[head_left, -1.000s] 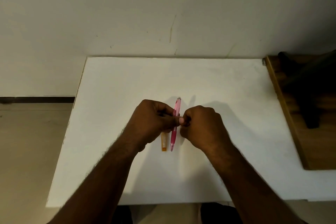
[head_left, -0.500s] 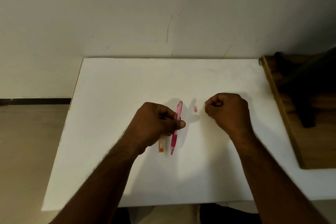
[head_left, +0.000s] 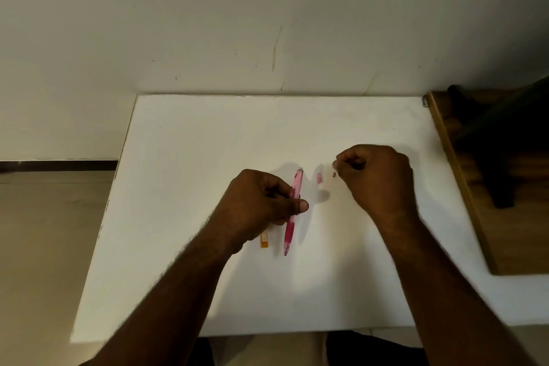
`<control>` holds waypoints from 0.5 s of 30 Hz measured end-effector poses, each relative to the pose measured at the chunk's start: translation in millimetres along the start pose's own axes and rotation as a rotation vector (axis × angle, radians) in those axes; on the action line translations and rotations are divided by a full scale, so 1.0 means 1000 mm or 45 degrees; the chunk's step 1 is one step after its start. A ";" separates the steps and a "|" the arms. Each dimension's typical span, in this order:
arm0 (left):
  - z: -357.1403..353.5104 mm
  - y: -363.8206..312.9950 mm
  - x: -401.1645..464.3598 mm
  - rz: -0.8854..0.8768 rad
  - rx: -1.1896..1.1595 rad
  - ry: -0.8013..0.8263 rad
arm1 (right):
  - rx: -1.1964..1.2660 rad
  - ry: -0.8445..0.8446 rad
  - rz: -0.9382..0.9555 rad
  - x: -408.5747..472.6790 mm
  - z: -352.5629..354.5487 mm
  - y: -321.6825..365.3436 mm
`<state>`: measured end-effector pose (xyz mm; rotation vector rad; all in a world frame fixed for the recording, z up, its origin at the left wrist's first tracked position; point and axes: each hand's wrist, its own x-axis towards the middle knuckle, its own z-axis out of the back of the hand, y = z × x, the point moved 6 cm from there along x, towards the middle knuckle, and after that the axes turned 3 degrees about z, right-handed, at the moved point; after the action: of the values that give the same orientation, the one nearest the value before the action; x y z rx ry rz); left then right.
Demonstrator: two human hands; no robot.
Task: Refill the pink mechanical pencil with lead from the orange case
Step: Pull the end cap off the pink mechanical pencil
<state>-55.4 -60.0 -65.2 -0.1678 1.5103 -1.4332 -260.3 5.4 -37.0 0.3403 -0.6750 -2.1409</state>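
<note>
My left hand (head_left: 261, 205) is shut on the pink mechanical pencil (head_left: 292, 211), pinching its barrel with the tip pointing toward me and the open back end pointing away. The orange lead case (head_left: 264, 241) shows only its near end below that hand; the rest is hidden. A small pink cap (head_left: 319, 178) lies on the white table (head_left: 184, 157) just right of the pencil's back end. My right hand (head_left: 377, 178) is curled into a loose fist right of the cap. A tiny dark piece (head_left: 334, 175) sits at its fingertips; I cannot tell if they touch.
The table stands against a pale wall. A wooden board (head_left: 475, 202) with a dark object (head_left: 502, 151) on it borders the table's right side. Floor lies beyond the table's left edge.
My right hand left the pencil's back end and moved right. The pink cap came off and now lies on the table. My left hand kept holding the pencil.
</note>
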 end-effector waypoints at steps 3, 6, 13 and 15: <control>-0.001 -0.002 0.000 -0.013 -0.020 -0.026 | 0.491 0.102 -0.089 -0.016 0.014 0.014; 0.000 -0.005 0.002 -0.041 -0.050 -0.070 | 0.708 0.427 -0.189 -0.054 0.004 0.031; -0.009 -0.010 0.000 -0.078 -0.102 -0.055 | 0.305 0.342 -0.137 -0.071 -0.007 0.036; -0.009 -0.009 -0.001 -0.081 -0.115 -0.045 | 0.247 0.345 -0.144 -0.071 -0.009 0.033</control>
<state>-66.2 -55.8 -58.8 -0.2968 1.5537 -1.4056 -191.6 41.6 -25.1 0.7750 -0.7196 -2.0866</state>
